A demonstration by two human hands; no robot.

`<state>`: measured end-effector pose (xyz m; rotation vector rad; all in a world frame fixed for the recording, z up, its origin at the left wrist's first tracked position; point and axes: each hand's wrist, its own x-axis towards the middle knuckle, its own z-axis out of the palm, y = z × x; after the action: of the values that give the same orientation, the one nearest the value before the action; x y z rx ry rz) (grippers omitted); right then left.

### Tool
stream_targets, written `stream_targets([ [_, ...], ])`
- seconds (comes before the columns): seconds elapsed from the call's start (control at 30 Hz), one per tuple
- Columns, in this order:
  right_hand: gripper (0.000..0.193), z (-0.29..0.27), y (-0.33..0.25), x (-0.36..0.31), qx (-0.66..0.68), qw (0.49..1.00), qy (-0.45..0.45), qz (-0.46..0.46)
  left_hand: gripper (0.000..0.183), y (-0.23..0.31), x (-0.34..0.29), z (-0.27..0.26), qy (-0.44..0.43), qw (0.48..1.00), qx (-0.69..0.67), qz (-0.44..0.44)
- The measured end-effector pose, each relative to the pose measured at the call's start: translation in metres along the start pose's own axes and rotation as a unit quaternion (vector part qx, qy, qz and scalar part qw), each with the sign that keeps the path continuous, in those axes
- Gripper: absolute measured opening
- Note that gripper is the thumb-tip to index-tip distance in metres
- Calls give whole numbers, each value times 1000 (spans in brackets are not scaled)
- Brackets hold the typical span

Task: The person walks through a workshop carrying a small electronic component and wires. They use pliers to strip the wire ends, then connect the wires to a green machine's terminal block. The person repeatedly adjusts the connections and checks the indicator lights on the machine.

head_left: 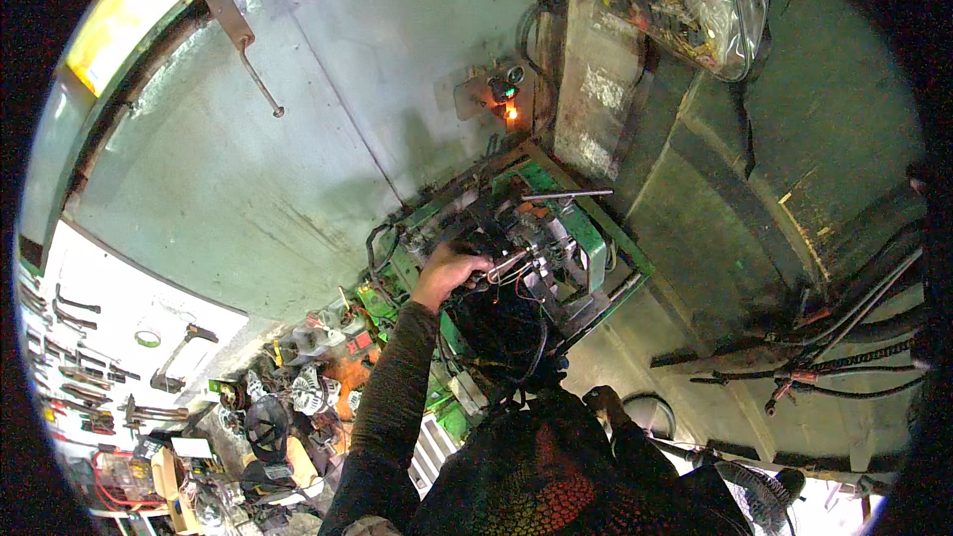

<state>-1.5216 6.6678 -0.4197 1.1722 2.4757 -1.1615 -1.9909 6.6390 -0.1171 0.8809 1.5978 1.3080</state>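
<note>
My left hand (pixel 450 274) reaches over a green-framed machine (pixel 623 256) and is closed around a thin, shiny metal tool (pixel 509 267). The tool's exact kind is too small to tell. Its far end lies among fine wires and small metal parts (pixel 541 253) in the middle of the machine. Dark cables (pixel 541 342) hang on the near side, close to my body. My right hand (pixel 604 401) is low and to the right of the machine, near my body. It is in shadow, and its fingers cannot be made out.
A metal rod (pixel 568 195) lies across the machine's far side. An indicator unit with a glowing orange light (pixel 512 113) sits on the grey wall panel. Hand tools (pixel 84 387) hang at left above cluttered parts (pixel 313 392). Cables (pixel 854 367) hang at right; a clear bag (pixel 730 30) hangs upper right.
</note>
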Motion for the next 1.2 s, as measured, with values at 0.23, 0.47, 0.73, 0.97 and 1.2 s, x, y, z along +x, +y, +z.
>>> stream_targets([
  [0.23,24,-47,-38,-13,-36,992,53,-108,29,-13,6,6,38,999,4,13],
  [0.47,24,-64,-66,-16,-50,993,20,-101,32,-11,17,7,60,996,68,12],
  [0.73,18,-61,-73,-23,-85,989,0,-125,41,-26,22,6,70,993,95,-6],
  [0.97,25,-74,-97,-31,-105,988,-31,-109,31,-14,14,9,76,992,90,-43],
  [1.2,33,-112,-185,-34,-216,959,-172,-62,30,0,7,13,113,987,88,-77],
])
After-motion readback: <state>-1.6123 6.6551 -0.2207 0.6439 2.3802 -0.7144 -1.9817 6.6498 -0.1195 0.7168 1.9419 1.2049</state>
